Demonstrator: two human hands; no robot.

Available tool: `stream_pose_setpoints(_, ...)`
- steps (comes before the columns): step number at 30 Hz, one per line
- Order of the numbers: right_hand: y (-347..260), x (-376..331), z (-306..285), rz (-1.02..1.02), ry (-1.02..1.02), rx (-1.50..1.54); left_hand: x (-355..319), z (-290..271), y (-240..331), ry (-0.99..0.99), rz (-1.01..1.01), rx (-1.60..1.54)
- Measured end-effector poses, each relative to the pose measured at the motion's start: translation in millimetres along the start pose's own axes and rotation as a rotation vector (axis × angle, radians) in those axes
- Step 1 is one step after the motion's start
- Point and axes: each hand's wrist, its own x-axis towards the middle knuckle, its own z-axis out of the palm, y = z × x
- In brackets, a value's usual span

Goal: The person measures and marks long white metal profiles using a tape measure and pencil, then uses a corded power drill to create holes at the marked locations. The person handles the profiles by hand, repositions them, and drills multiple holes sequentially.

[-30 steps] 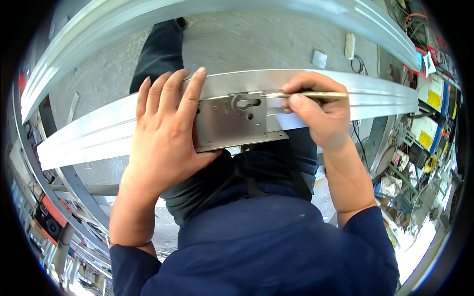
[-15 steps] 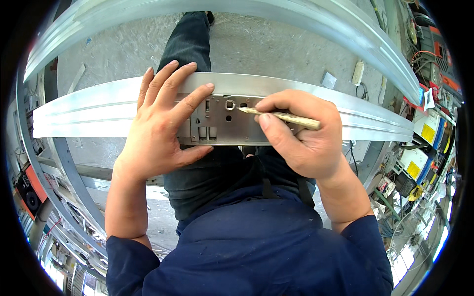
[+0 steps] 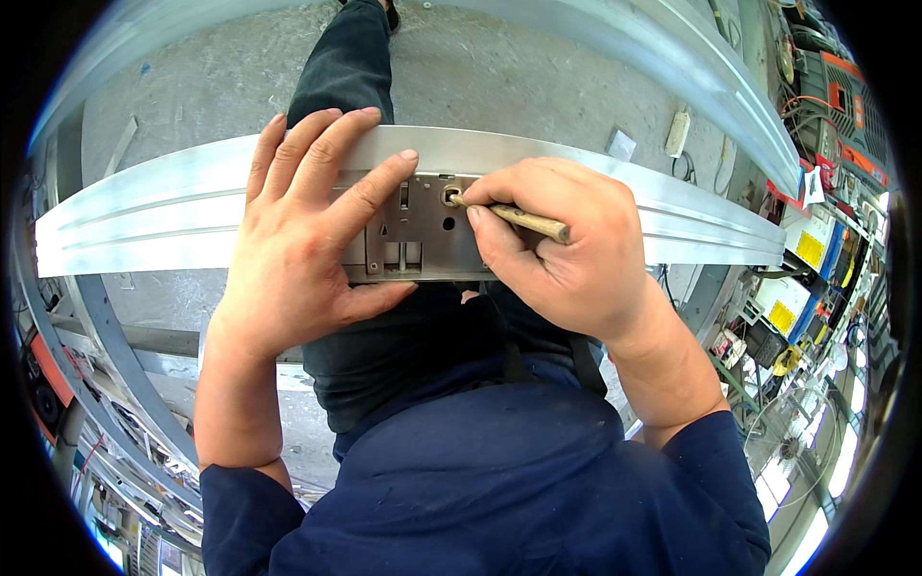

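Pointing left at the lock plate (image 3: 423,230), pencil (image 3: 514,218) lies almost level (right hand (image 3: 562,254)).

- I take this for a metalwork or window-frame workshop, going by the long aluminium bar (image 3: 192,206) that lies across the middle of my view.
- Beyond the bar I see a bare, stained concrete floor (image 3: 538,86), with a white power strip (image 3: 678,132) and cable lying on it.
- Further past the bar, a second long metal rail (image 3: 672,58) runs across.
- To the right of the bar stand cluttered shelves (image 3: 816,240) with yellow-labelled boxes, wires and an orange machine (image 3: 845,96).
- Below the bar's left end I make out more curved metal frames (image 3: 106,355) stacked together.
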Motion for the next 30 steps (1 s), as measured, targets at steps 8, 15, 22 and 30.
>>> stream_pose_setpoints(8, -0.7, 6.3, 0.3, 0.030, -0.015, 0.023, -0.3, 1.5, -0.8, 0.005, 0.007, 0.010)
stream_pose_setpoints(15, 2.0, -2.2, 4.0, -0.030, 0.051, -0.021, 0.0, 1.7, -0.9, 0.002, 0.006, 0.029)
stream_pose_setpoints(22, -0.3, 1.8, 0.5, -0.015, 0.004, -0.012, -0.3, 2.7, -1.9, 0.009, 0.012, 0.031)
stream_pose_setpoints(30, -0.5, 2.6, -2.6, -0.126, -0.068, -0.130, -1.0, 0.9, -2.5, 0.009, 0.012, 0.000)
